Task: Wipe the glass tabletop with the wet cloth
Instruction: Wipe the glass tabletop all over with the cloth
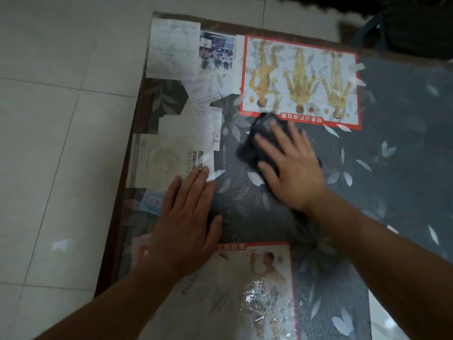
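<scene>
The dark, crumpled wet cloth [253, 143] lies on the glass tabletop [397, 148] just right of the frame's centre, its upper edge touching the lower border of a red-framed chart of three yellow human figures [299, 77] that sits under the glass. The right hand [291, 168] lies flat on the cloth with its fingers straight and spread, pressing it down; the cloth shows beyond the fingertips and to their left, the rest hidden beneath the palm. The left hand [186, 217] rests just beside it at lower centre-left, palm down on bare glass, fingers straight and close together, holding nothing. Between and below the two hands the glass shows wet streaks, and beads of water [264, 298] stand over a second red-framed body chart [257, 271] at the bottom centre, partly covered by the left forearm.

Under the glass a grey tablecloth printed with pale leaves [404, 182] fills the right side. Toward the upper left lie a creased white sheet [174, 47] and a small photo collage [217, 50]; lower down the left edge are a pale printed paper [164, 160], touched by the left fingertips, and a small blue card [150, 201]. The table's dark brown rim [133, 123] runs along the left, and pale floor tiles [49, 143] fill the left of the frame. The upper right corner is dark and blurred
</scene>
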